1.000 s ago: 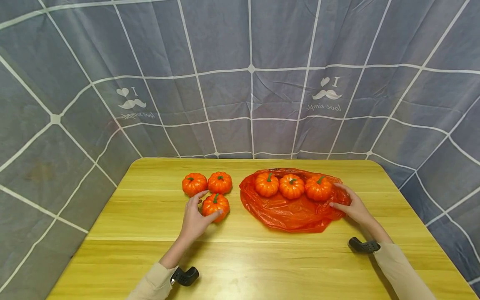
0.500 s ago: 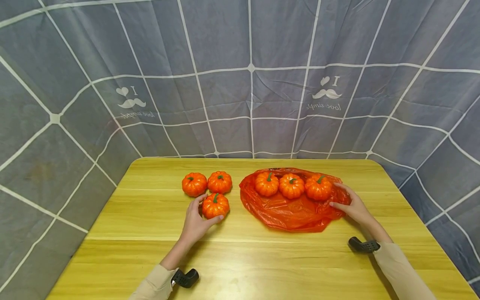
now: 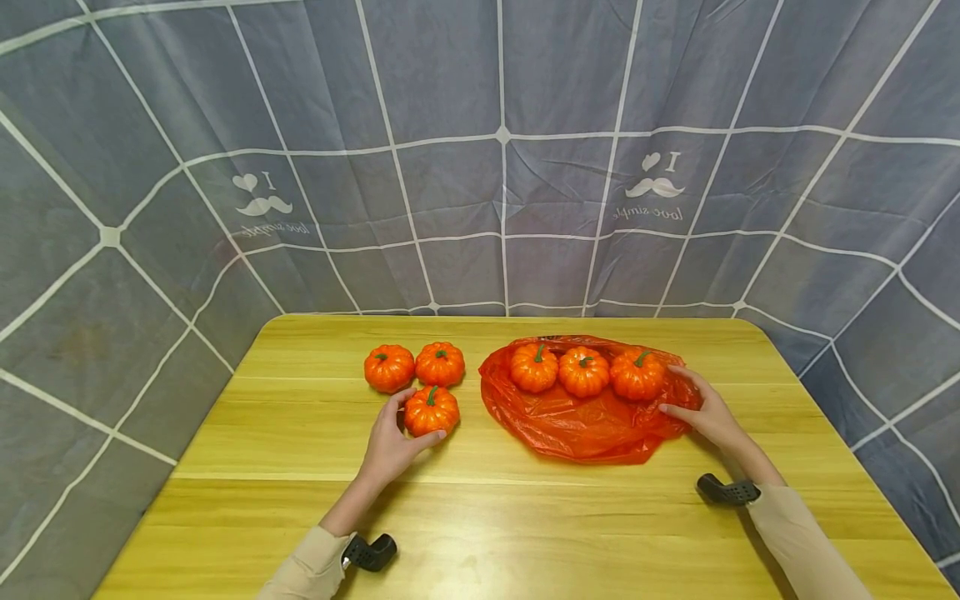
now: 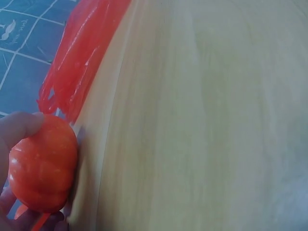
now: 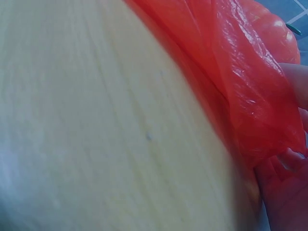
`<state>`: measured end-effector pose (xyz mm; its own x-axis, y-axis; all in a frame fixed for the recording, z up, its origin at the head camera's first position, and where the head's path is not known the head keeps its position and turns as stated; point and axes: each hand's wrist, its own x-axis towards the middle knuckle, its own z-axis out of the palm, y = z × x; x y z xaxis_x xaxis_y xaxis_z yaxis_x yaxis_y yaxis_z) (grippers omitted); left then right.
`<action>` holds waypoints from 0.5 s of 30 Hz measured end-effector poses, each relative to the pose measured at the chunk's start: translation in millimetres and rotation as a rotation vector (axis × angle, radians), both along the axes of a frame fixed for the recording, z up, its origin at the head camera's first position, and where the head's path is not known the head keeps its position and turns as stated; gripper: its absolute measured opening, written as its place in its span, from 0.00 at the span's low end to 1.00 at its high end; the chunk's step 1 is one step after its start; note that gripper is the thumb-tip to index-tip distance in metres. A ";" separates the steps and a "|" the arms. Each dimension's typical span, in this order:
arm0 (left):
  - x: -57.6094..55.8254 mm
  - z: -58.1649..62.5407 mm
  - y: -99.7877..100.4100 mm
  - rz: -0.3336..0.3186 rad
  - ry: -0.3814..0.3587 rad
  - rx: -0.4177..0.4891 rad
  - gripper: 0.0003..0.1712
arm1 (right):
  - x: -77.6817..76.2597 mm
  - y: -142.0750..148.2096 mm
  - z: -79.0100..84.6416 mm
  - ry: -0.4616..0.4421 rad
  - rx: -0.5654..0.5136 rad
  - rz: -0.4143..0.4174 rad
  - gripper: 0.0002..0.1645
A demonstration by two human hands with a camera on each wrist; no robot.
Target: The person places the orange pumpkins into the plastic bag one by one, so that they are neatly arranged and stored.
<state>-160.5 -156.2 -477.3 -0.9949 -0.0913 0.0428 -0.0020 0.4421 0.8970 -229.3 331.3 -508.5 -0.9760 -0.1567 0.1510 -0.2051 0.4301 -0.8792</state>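
Observation:
My left hand (image 3: 390,450) grips a small orange pumpkin (image 3: 431,412) with a green stem, thumb on the near side and fingers round its far left. The left wrist view shows the thumb against this pumpkin (image 4: 44,163) and fingertips curled beneath it. Over on the right, my right hand (image 3: 708,417) holds the end of a red plastic bag (image 3: 585,433). Part of that hand shows through the thin film of the bag (image 5: 260,106) in the right wrist view. Three pumpkins (image 3: 583,372) sit in a row on or in the bag; which one I cannot tell.
Two more pumpkins, a left one (image 3: 388,369) and a right one (image 3: 439,365), stand just behind the gripped one. All lie on a wooden table (image 3: 525,533). A grey checked cloth (image 3: 450,192) hangs behind the table's back edge and at both sides.
My left fingers and thumb have closed in round the front pumpkin over the last second. The right hand, the bag and the other pumpkins have stayed where they were.

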 end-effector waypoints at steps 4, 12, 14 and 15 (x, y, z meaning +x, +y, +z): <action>-0.1 1.0 0.4 0.008 -0.003 -0.002 0.48 | -0.6 -0.2 0.9 -0.010 0.001 -0.003 0.41; -1.6 3.4 0.3 0.013 -0.021 0.004 0.47 | -0.2 -0.2 0.4 -0.004 -0.009 -0.001 0.41; -0.7 5.1 0.7 0.011 -0.026 0.003 0.47 | 0.0 -0.2 0.5 -0.005 -0.008 -0.002 0.41; -0.1 6.0 1.0 0.008 -0.028 0.003 0.47 | 0.1 -0.2 0.7 -0.006 -0.006 -0.003 0.41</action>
<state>-160.6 -155.2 -471.3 -0.9949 -0.0994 0.0147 -0.0306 0.4392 0.8979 -229.2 331.1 -507.8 -0.9775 -0.1528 0.1457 -0.1981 0.4250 -0.8832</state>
